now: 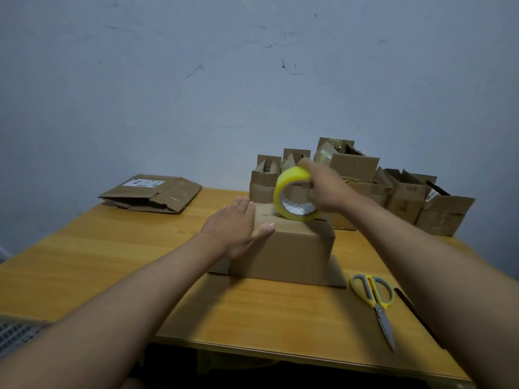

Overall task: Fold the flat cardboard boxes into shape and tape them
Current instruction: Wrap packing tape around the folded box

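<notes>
Our right hand grips the yellow tape roll, fingers curled over its upper rim; the roll stands on edge, its open core facing us and slightly left, its lower rim touching the top of the folded box. Our left hand lies open and flat, palm down, on the box's left top edge, thumb extended along the near edge. The box sits upright near the middle of the wooden surface, its long axis running left to right; a seam runs along that axis on its top face under the roll, and loose flaps spread on the surface at its base. To the right, near the front edge, yellow-handled scissors lie with blades pointing toward us. Behind the box, along the wall, assembled boxes stand clustered with open tops upward. At far left, a stack of flat boxes rests at the surface's back corner, a white label on top.
</notes>
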